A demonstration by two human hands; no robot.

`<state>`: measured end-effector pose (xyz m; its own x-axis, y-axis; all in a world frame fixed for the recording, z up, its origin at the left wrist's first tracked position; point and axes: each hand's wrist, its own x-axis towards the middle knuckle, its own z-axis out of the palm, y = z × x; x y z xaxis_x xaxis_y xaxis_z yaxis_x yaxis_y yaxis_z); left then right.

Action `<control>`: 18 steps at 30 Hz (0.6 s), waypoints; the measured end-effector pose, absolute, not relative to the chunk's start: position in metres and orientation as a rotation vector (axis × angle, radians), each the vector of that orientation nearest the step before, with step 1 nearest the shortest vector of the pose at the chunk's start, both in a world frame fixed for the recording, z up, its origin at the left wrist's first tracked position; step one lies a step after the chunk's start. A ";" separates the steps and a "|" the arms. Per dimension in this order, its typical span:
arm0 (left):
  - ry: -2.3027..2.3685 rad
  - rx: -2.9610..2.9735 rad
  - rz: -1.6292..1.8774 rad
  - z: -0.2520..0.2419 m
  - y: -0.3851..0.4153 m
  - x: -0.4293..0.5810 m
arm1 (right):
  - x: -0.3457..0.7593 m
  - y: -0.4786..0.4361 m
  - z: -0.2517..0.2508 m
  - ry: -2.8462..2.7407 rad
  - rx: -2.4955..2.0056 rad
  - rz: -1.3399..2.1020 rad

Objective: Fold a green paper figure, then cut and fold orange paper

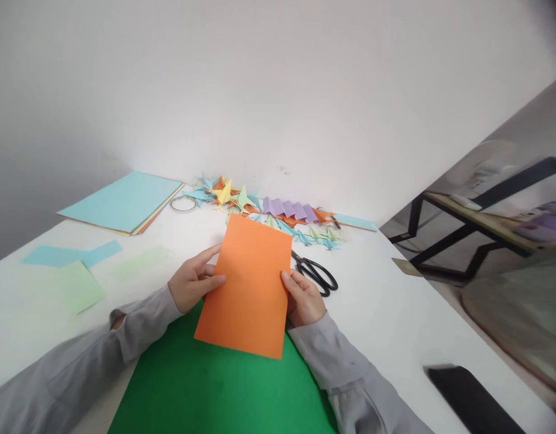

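An orange sheet of paper (251, 289) is held up between both hands, tilted a little. My left hand (194, 277) pinches its left edge, thumb on the front and fingers behind. At the right edge my right hand (306, 296) grips it the same way. Below the sheet lies a large green sheet (224, 392) on the white table. Scissors with black handles (321, 274) rest just beyond my right hand, their blades partly hidden behind the orange paper.
Folded paper stars and cranes (224, 193) and a pleated purple strip (289, 209) line the wall. A stack of coloured paper (124, 202) and a tape roll (183, 204) lie back left. Blue scraps (56, 256) and a green scrap (81, 286) lie left; a black object (472, 398) right.
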<state>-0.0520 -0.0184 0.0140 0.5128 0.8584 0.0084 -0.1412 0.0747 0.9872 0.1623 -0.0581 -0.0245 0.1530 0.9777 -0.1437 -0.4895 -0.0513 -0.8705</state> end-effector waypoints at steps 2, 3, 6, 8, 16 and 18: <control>0.718 1.300 0.831 0.013 -0.022 -0.051 | 0.163 -0.058 -0.026 -0.695 -0.977 1.309; 0.731 1.304 0.819 0.012 -0.023 -0.050 | 0.164 -0.058 -0.027 -0.718 -0.967 1.295; 0.750 1.308 0.801 0.012 -0.025 -0.048 | 0.166 -0.058 -0.030 -0.766 -0.943 1.269; 0.714 1.312 0.824 0.011 -0.024 -0.047 | 0.166 -0.058 -0.031 -0.790 -0.932 1.267; 0.646 1.314 0.857 0.011 -0.023 -0.045 | 0.164 -0.061 -0.026 -0.821 -0.926 1.286; 0.633 1.314 0.859 0.011 -0.023 -0.045 | 0.164 -0.061 -0.025 -0.804 -0.938 1.281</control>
<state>-0.0446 -0.0232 0.0114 0.5542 0.8294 0.0703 -0.1779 0.0355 0.9834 0.1635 -0.0613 -0.0245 0.1282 0.9916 -0.0158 -0.4167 0.0394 -0.9082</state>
